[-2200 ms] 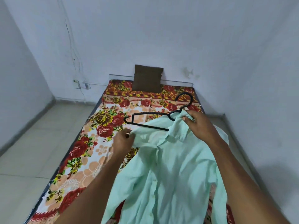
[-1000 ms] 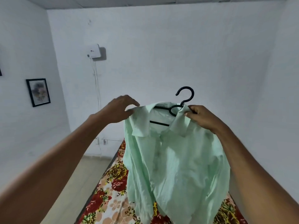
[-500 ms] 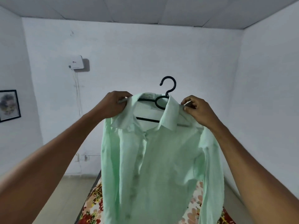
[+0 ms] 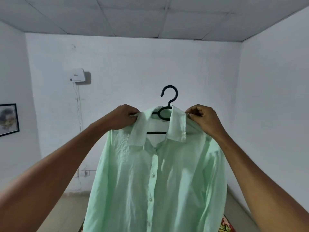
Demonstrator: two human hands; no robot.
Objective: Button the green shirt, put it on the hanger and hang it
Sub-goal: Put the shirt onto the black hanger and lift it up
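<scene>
The pale green shirt (image 4: 167, 173) hangs in the air in front of me on a black hanger (image 4: 168, 101), buttoned down the front with its collar open. The hanger's hook sticks up above the collar and its bar shows inside the neck opening. My left hand (image 4: 122, 118) pinches the shirt at the left shoulder beside the collar. My right hand (image 4: 203, 118) pinches the collar and shoulder on the right side. Both arms are raised at chest height.
White walls stand ahead and to both sides under a tiled ceiling. A small white box (image 4: 77, 77) with a cable is fixed to the far wall at left. A framed picture (image 4: 8, 119) hangs on the left wall. A corner of the floral bed (image 4: 225, 226) shows at bottom right.
Shirt and hanger were lifted off the bed and held up. The shirt has straightened and now hangs square on the hanger. My hands shifted out to the two shoulders.
</scene>
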